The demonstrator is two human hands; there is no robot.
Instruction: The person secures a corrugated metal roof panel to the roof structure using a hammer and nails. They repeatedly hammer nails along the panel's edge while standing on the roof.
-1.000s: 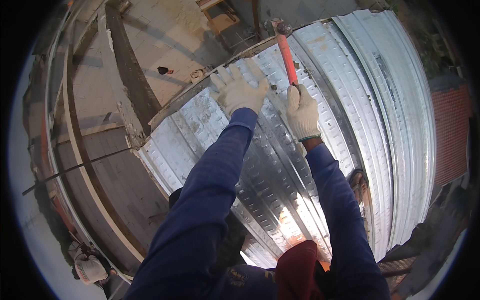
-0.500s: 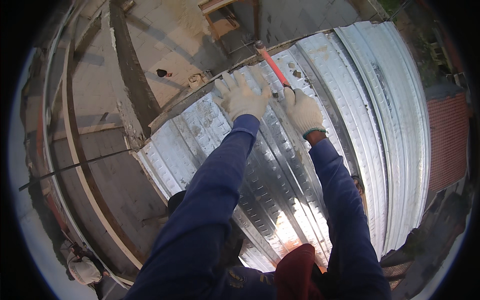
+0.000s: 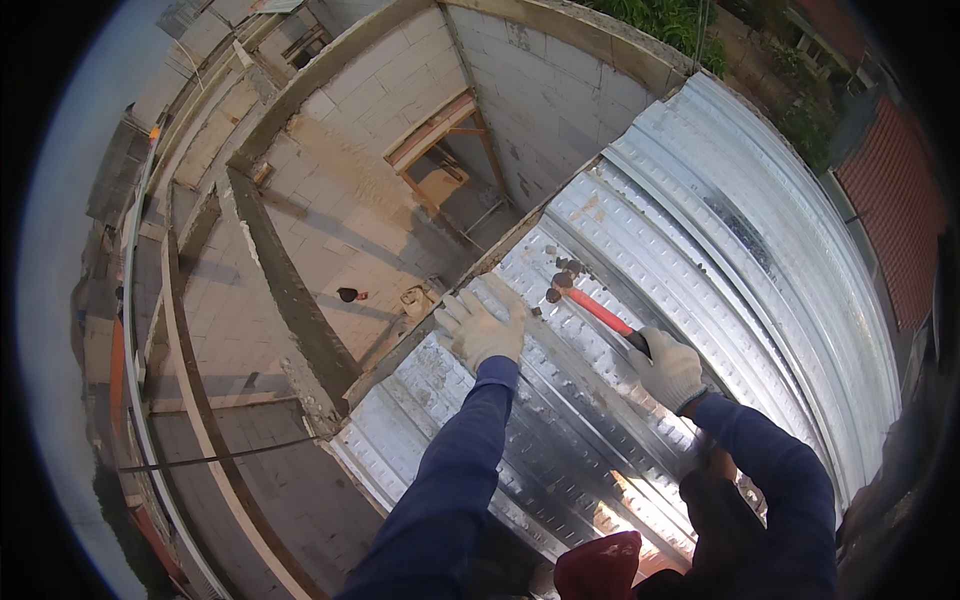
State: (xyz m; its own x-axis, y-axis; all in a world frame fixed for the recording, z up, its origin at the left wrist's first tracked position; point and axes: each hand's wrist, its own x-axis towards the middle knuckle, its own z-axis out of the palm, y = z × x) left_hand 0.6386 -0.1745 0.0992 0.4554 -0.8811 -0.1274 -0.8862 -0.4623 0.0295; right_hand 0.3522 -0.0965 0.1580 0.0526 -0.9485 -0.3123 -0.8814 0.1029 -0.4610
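My left hand [image 3: 487,325], in a cream knit glove, lies with fingers spread on the ribbed metal sheet [image 3: 620,240], close to its far edge. To its right, my right hand [image 3: 668,368], in a matching glove, is closed around the dark grip of a hammer [image 3: 600,312] with a red handle. The hammer points up and left. Its head is over the sheet beside some dark crumbly lumps [image 3: 571,266]; I cannot tell whether it touches the metal.
Beyond the sheet's edge, the drop goes down into block-walled rooms with a wooden-framed opening [image 3: 432,130]. A concrete beam [image 3: 285,290] meets the edge at left, with a long timber [image 3: 195,400] farther left. A red tiled roof [image 3: 890,210] lies at right.
My right hand has drawn back to the right with the hammer, bringing its head nearer. My left hand stays spread near the edge. The whole view has shifted, showing more of the walls beyond.
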